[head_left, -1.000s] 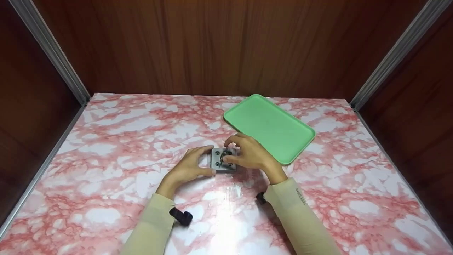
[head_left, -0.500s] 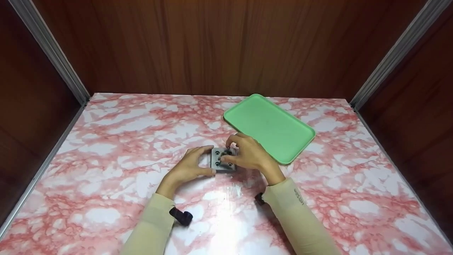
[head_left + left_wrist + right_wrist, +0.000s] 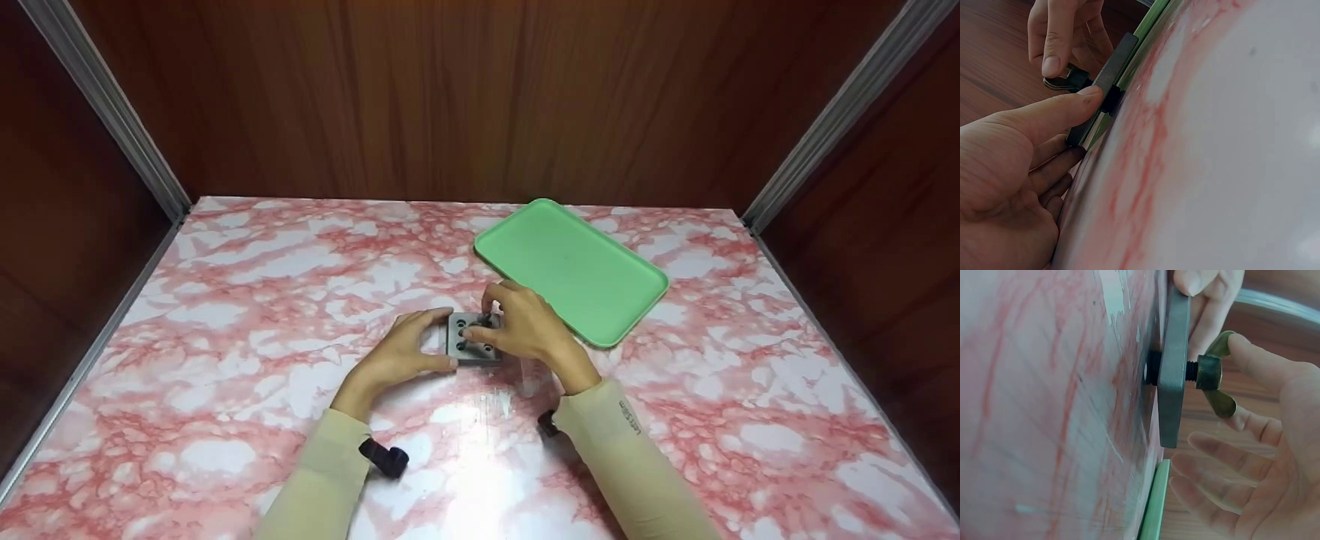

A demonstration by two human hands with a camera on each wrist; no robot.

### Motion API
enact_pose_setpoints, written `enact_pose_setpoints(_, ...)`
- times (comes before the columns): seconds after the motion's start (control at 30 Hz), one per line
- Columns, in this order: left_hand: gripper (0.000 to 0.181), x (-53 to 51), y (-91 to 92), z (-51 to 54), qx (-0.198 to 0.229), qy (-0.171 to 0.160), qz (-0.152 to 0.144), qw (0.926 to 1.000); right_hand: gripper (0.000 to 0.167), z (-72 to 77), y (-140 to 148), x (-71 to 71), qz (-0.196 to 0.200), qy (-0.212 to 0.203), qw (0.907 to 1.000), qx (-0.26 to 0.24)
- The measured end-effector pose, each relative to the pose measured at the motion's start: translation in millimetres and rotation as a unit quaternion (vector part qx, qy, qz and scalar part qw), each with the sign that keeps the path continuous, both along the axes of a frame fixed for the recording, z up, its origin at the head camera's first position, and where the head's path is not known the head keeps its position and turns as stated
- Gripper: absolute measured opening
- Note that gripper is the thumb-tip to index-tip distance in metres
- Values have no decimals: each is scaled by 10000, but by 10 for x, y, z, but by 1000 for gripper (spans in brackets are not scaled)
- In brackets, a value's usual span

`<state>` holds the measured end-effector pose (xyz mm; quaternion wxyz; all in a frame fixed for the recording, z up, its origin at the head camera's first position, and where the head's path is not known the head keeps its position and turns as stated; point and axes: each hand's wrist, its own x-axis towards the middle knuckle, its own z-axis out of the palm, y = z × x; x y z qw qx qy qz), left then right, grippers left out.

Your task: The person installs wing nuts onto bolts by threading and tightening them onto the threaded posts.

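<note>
A grey square metal plate (image 3: 475, 351) with several dark holes is raised a little off the table. My left hand (image 3: 401, 355) holds its left side, the thumb on the near edge and fingers on the far edge. A threaded bolt (image 3: 1192, 371) passes through the plate, its black lower end (image 3: 1153, 368) below. On the bolt, above the plate and apart from it, sits a brass-coloured wing nut (image 3: 1209, 373). My right hand (image 3: 529, 324) pinches the wings between thumb and index finger; its other fingers are spread loosely. In the head view the right hand partly hides the wing nut.
A green tray (image 3: 570, 259) lies at an angle behind my right hand. Wood-grain panels (image 3: 465, 105) stand along the back and sides of the red-and-white marbled table (image 3: 225, 300). Black cameras (image 3: 385, 457) are strapped to both wrists.
My right thumb has shifted left and the index finger slightly right, turning the wing nut clockwise as seen from above. The left hand and the plate have stayed put.
</note>
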<state>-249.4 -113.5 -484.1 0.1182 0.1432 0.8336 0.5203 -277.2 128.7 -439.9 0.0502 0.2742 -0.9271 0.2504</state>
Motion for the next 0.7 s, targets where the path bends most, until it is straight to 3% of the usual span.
enact_pose_setpoints(0.7, 90, -1, 4, 3, 94, -29, -3, 10000, 42, -11, -51, 33, -317, 165, 9994, -44)
